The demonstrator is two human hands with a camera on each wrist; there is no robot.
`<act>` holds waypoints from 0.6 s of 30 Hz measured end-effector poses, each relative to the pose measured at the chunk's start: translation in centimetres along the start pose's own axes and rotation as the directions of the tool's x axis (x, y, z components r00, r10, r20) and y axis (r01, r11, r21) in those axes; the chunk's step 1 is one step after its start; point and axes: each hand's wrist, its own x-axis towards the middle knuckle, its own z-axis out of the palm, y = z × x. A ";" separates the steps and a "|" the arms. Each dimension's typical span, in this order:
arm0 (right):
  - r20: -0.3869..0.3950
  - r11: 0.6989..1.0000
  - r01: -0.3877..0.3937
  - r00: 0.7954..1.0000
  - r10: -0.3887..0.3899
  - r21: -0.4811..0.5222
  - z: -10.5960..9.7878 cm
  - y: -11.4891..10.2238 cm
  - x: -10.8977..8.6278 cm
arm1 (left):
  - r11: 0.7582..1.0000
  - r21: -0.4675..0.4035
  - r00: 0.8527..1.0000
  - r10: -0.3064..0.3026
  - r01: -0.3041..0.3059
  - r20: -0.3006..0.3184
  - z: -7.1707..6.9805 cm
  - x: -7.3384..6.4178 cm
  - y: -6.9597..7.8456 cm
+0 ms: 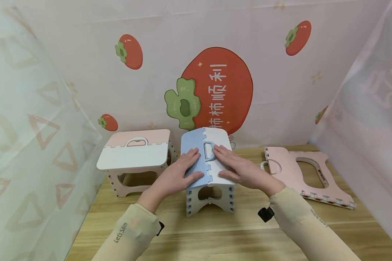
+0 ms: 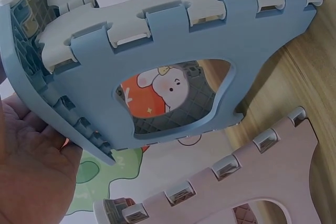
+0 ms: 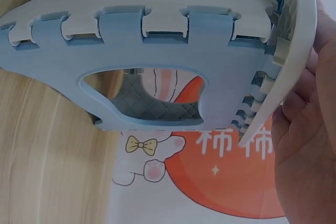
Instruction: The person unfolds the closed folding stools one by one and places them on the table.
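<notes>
A blue and white folding stool [image 1: 209, 170] stands on its legs in the middle of the table, its top bent into a low ridge along the centre seam. On the blue half lies my left hand [image 1: 179, 170], fingers stretched out. My right hand [image 1: 240, 168] rests on the white half with straight fingers, their tips beside the blue carry handle [image 1: 209, 151]. Both wrist views show the stool's blue side panel [image 2: 173, 45] with its hinge joints and oval opening. The left palm [image 2: 39, 166] and right palm [image 3: 304, 150] lie against the sloping top panels.
An unfolded pink and white stool [image 1: 135, 152] stands to the left on the wooden table [image 1: 196, 239]. To the right, a pink folding stool [image 1: 294, 170] lies folded flat. Behind the table hangs a cloth backdrop [image 1: 150, 90] with printed persimmons, and cloth walls enclose both sides.
</notes>
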 end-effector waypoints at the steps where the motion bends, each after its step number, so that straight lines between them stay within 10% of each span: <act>1: 0.001 1.000 -0.001 1.000 0.001 0.001 0.0 0.0 0.0 | 1.000 0.002 1.000 0.002 -0.002 -0.002 0.0 0.0 0.0; 18: 0.005 1.000 -0.014 1.000 0.014 0.005 0.4 0.3 -0.1 | 0.999 0.047 1.000 0.015 -0.015 0.006 0.1 0.0 -0.1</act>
